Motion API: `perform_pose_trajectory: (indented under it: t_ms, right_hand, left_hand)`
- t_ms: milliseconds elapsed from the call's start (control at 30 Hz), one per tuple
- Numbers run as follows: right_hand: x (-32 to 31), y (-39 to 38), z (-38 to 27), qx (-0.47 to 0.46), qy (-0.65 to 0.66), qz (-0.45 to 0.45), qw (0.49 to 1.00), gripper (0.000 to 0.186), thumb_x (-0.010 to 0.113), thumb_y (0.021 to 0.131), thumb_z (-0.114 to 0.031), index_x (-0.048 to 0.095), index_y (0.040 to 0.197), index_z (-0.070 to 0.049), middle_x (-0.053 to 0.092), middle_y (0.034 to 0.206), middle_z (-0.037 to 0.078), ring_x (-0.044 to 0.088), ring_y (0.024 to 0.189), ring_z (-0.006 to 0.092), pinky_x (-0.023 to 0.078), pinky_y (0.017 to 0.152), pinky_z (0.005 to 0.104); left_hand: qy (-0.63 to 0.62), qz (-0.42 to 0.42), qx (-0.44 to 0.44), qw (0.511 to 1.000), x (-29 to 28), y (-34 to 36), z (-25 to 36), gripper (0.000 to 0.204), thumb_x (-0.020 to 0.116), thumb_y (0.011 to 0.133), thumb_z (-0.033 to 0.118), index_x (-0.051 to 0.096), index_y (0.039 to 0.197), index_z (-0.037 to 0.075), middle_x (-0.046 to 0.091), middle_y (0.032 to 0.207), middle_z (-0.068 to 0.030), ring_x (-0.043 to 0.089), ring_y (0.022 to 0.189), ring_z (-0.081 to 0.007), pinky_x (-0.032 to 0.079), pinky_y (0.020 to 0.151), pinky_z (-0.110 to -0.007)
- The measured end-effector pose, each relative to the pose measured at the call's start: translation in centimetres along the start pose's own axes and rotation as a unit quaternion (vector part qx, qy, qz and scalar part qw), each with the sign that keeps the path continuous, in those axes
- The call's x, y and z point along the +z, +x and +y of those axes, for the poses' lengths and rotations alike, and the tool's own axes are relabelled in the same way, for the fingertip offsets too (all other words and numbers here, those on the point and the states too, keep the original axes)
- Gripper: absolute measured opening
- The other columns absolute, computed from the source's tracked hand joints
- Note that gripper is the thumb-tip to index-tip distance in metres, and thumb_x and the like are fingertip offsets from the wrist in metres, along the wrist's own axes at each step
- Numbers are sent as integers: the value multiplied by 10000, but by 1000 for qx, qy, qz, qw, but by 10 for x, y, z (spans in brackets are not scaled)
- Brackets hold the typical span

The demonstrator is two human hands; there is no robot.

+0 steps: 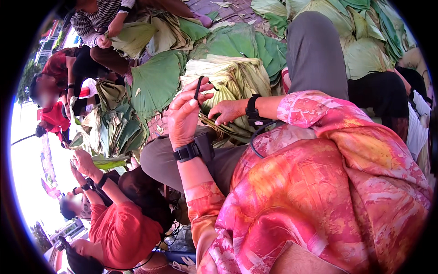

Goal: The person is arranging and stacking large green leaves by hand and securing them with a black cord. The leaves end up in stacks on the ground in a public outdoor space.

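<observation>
My left hand [182,114] is raised beside a pale bundle of large dried leaves [235,71]. A thin black cord [199,86] stands up between its fingers, which are bent around it. My right hand [228,111] lies at the near edge of the bundle, its fingers curled down onto the leaves; its fingertips are partly hidden. The leaves are folded in a thick yellowish-green stack in front of my bent legs. Each of my wrists carries a black strap.
Green leaf stacks [157,82] spread over the brick paving, with more leaves [365,50] at the upper right. At the upper left a person in a striped top [98,20] handles leaves. Someone in a red shirt [123,235] sits close on my left, near cables.
</observation>
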State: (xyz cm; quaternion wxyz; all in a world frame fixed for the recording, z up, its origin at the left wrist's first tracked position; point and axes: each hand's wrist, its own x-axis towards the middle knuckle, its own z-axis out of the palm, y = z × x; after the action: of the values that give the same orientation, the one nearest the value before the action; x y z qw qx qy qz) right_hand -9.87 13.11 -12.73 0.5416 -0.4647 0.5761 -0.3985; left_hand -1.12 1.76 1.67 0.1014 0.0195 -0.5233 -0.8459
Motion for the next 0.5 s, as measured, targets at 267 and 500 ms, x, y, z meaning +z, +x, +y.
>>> perform_pose_trajectory:
  t_ms: [267, 500]
  right_hand:
    - [-8, 0, 17, 100, 149, -16, 984, 421, 579, 848, -142, 513, 1257, -66, 630, 993, 101, 664, 763, 180, 534, 604, 296]
    - [11, -2, 9, 113, 55, -57, 990, 487, 567, 835, -143, 459, 1295, -29, 632, 974, 154, 671, 748, 219, 541, 604, 323]
  left_hand:
    - [-1, 17, 9, 1000, -10, -4, 0, 189, 608, 832, 89, 657, 1009, 43, 489, 1287, -242, 473, 1198, -397, 403, 981, -496]
    - [-11, -14, -20, 1000, 2, 2, -10, 181, 611, 829, 91, 656, 996, 37, 512, 1265, -226, 476, 1195, -390, 418, 966, -488]
